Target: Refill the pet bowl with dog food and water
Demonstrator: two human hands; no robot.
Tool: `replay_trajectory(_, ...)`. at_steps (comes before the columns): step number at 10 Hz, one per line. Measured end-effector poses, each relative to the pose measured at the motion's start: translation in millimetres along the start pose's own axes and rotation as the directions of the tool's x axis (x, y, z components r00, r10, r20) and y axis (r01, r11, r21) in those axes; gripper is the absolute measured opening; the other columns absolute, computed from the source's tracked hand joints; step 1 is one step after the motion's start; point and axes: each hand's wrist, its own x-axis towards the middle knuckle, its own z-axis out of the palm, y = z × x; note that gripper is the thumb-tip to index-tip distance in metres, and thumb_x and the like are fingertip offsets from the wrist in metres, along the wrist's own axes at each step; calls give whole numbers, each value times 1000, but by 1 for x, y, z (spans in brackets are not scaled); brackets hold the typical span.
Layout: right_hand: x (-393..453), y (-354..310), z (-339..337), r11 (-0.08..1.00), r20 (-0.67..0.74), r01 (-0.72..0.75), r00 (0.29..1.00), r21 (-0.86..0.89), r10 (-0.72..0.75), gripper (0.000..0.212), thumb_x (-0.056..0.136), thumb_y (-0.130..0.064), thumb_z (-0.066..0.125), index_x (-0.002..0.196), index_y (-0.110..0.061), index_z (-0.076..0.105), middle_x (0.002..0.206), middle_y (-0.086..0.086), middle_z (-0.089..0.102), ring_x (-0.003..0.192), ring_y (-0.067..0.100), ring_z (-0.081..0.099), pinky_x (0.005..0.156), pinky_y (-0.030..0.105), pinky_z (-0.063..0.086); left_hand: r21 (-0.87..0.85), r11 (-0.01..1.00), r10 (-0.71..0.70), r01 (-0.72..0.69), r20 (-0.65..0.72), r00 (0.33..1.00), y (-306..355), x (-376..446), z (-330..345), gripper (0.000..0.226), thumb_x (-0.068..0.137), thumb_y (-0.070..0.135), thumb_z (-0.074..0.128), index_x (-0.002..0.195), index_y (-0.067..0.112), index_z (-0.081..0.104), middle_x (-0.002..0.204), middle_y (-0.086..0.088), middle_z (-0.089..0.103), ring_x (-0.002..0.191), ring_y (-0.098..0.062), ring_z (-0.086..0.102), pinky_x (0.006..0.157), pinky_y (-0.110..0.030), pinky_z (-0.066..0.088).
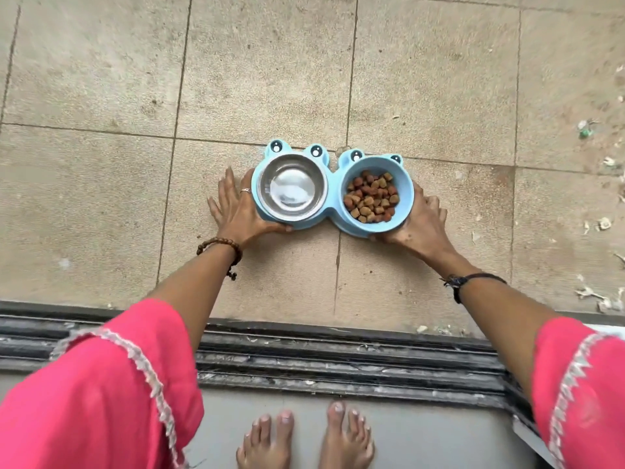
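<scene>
A blue double pet bowl (333, 216) with frog eyes sits on the tiled floor straight ahead of me. Its left well holds a steel bowl (291, 187) with a shiny inside; I cannot tell if water is in it. The right well holds brown dog food (372, 196). My left hand (236, 208) lies against the bowl's left side, fingers straight and spread, thumb on the front edge. My right hand (419, 218) holds the right side, with the thumb on the front edge and the fingers curled round the outer wall.
A dark sliding-door track (338, 353) crosses the floor between my bare feet (304, 438) and the bowl. Scraps of litter (595, 292) lie on the tiles at the right. Pink sleeves (94, 394) cover my upper arms.
</scene>
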Motion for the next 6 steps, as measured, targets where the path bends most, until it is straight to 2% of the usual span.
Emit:
replay_trajectory(2, -1, 0, 1, 998, 20, -44, 999, 36, 43, 120, 50, -57, 78, 148, -25, 15, 130, 8, 46, 108, 21, 34, 84, 35, 25, 87, 994, -70, 62, 91, 993, 2, 8, -5, 127, 57, 51, 80, 148, 25, -6, 155, -12, -21, 143, -29, -18, 110, -57, -12)
replay_trajectory(3, -5, -6, 4, 994, 14, -90, 996, 69, 89, 117, 52, -55, 76, 147, -29, 13, 136, 5, 44, 111, 24, 35, 85, 38, 26, 140, 983, -140, 117, 164, 976, 10, 4, -11, 128, 61, 40, 82, 146, 26, -12, 154, -12, -24, 143, -28, -17, 110, -58, -10)
replay_trajectory(4, -24, -20, 9, 973, -7, -201, 979, 116, 203, 116, 62, -39, 84, 149, -26, 8, 145, 4, 37, 122, 28, 32, 91, 40, 25, 187, 961, -235, 204, 164, 958, 22, -14, -19, 114, 75, 20, 73, 146, 22, -17, 154, -12, -22, 144, -27, -15, 113, -55, -8)
replay_trajectory(5, -55, -50, 14, 897, -41, -389, 913, 212, 406, 108, 73, -21, 77, 149, -20, 1, 151, 6, 30, 136, 32, 21, 109, 48, 17, 154, 952, -271, 264, 25, 962, 28, -48, -24, 97, 83, 9, 58, 146, 20, -16, 155, -11, -20, 144, -26, -14, 114, -52, -8)
replay_trajectory(6, -94, -96, 10, 893, -50, -430, 897, 131, 439, 95, 82, -18, 68, 150, -14, 2, 151, 8, 31, 135, 29, 26, 110, 48, 19, 222, 971, -68, 82, -70, 995, 47, -89, -36, 89, 88, 16, 52, 146, 18, -14, 156, -11, -17, 144, -25, -13, 114, -49, -9)
